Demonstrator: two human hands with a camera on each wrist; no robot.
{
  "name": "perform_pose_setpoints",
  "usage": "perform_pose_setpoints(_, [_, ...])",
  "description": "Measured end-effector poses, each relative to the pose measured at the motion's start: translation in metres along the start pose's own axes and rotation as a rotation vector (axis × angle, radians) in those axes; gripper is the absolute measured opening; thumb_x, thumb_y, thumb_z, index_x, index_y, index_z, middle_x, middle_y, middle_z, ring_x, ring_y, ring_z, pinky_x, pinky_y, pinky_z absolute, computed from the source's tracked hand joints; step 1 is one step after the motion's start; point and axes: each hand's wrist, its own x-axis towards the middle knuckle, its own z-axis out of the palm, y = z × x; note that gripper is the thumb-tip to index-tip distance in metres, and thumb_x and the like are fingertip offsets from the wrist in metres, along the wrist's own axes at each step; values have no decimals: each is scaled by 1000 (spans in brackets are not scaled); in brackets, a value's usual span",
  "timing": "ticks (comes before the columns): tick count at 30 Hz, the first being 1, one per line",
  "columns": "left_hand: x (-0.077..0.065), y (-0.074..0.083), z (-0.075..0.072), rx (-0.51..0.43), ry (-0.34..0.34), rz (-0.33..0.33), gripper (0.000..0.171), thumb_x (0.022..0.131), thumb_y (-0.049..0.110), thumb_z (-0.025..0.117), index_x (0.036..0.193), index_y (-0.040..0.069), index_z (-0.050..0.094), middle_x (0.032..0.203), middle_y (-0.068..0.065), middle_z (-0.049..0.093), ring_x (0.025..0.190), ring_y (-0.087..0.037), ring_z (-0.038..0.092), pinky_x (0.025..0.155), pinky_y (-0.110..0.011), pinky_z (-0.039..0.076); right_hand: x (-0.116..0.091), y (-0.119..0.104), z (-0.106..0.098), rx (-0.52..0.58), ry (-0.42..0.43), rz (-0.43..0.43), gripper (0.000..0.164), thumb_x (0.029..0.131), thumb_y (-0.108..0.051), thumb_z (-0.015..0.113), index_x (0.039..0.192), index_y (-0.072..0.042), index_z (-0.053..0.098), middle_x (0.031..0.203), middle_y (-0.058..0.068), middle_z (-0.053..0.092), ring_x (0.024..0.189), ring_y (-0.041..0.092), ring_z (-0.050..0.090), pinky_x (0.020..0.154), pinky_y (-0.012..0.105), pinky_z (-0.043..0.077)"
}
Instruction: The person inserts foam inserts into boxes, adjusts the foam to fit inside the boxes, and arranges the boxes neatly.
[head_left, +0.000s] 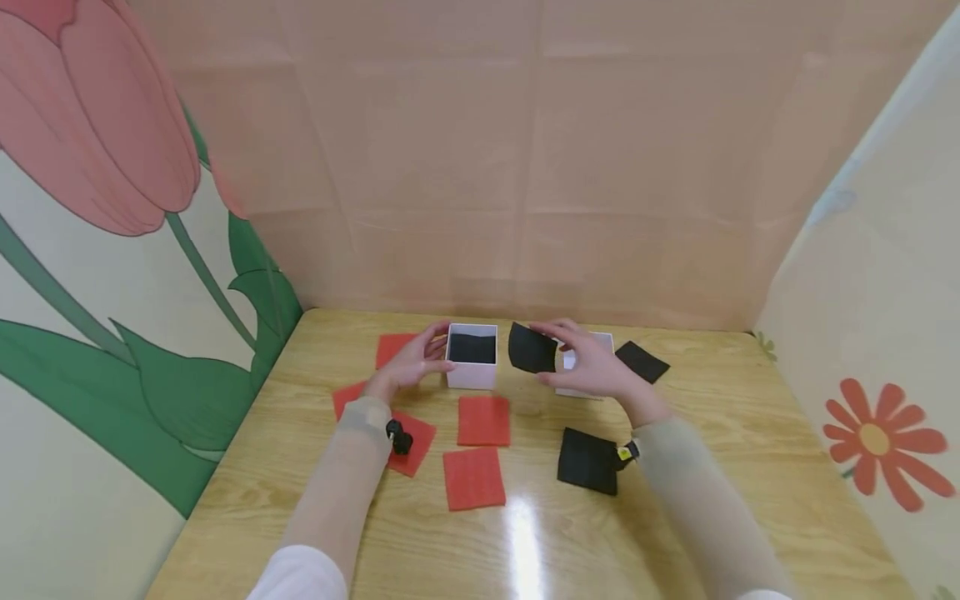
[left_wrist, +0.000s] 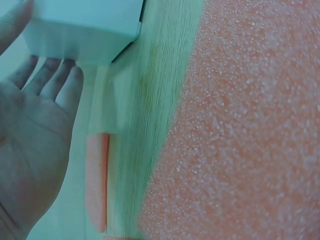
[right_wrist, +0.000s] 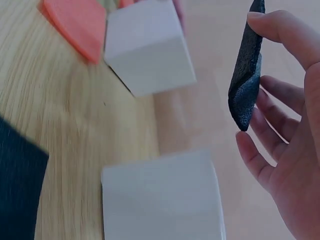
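My right hand (head_left: 588, 362) pinches a black foam square (head_left: 531, 348) between thumb and fingers, raised above the table between two white boxes. In the right wrist view the foam square (right_wrist: 245, 75) bends slightly in that grip. The left white box (head_left: 472, 377) has another black foam piece (head_left: 472, 348) inside. Against the left side of this box rests my left hand (head_left: 412, 362), its fingers nearly straight, as the left wrist view shows at the box wall (left_wrist: 85, 35). The right white box (head_left: 604, 340) is partly hidden behind my right hand.
Several red foam squares (head_left: 483, 421) lie on the wooden table (head_left: 525, 550), in front of the left box and around my left forearm. One black square (head_left: 588, 461) lies near my right wrist, another (head_left: 642, 362) right of the right box. A pink backdrop (head_left: 480, 208) rises behind.
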Motion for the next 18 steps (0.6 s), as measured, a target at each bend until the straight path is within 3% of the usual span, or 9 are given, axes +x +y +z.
perform_pose_setpoints(9, [1, 1, -2, -38, -4, 35, 90, 96, -2, 77, 168, 5, 25, 172, -18, 29, 158, -35, 32, 126, -45, 31, 54, -21, 27, -62, -90, 11, 83, 84, -39, 89, 157, -17, 55, 152, 9, 52, 136, 31, 50, 114, 58, 45])
perform_pose_setpoints(18, [1, -1, -1, -54, -14, 3, 90, 97, 1, 77, 169, 9, 24, 174, -13, 27, 159, -32, 31, 125, -43, 32, 91, -31, 42, -188, -154, 13, 82, 85, -45, 86, 155, -14, 57, 154, 13, 51, 136, 33, 49, 113, 53, 45])
